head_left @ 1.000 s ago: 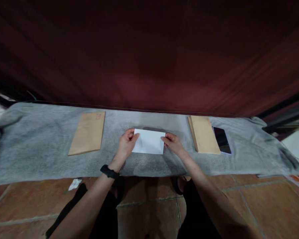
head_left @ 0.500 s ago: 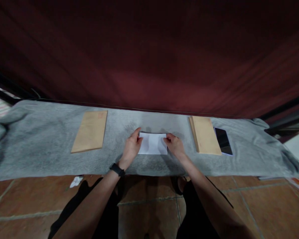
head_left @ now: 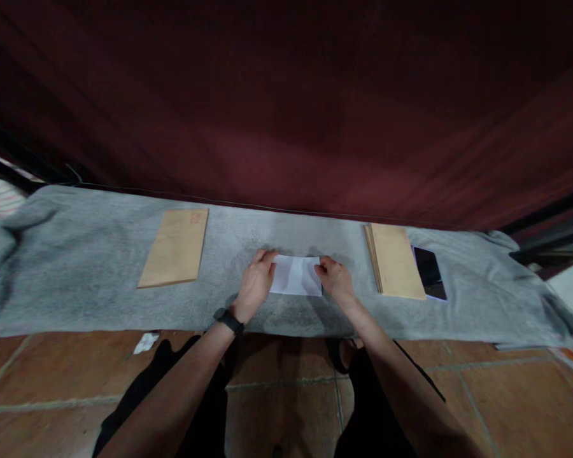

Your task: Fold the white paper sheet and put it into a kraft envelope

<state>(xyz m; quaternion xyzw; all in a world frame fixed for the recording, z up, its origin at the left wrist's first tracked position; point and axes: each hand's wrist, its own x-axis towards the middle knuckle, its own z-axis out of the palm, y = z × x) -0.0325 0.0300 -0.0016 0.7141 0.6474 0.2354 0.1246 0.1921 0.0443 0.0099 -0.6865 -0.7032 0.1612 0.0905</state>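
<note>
A white sheet of paper (head_left: 296, 277), which looks folded, lies in front of me on the grey cloth (head_left: 277, 318). My left hand (head_left: 258, 278) is closed on its left end, thumb on top near the upper corner. At the opposite end my right hand (head_left: 335, 278) pinches the paper's upper right corner between thumb and curled fingers. A dark watch (head_left: 228, 322) circles my left wrist. The undersides of the fingers are hidden, so how far they reach below the paper cannot be seen.
Brown envelopes (head_left: 176, 248) lie to the left. A stack of several more envelopes (head_left: 398, 261) is on the right, beside a dark phone (head_left: 430, 273). Behind the cloth hangs a dark red curtain (head_left: 305, 152). Crumpled white paper (head_left: 146, 343) rests on the tiled floor (head_left: 67, 369).
My left hand has shifted slightly right, and its fingers have drawn in closer over the paper's left end. My right hand keeps its hold. The view has tilted a little.
</note>
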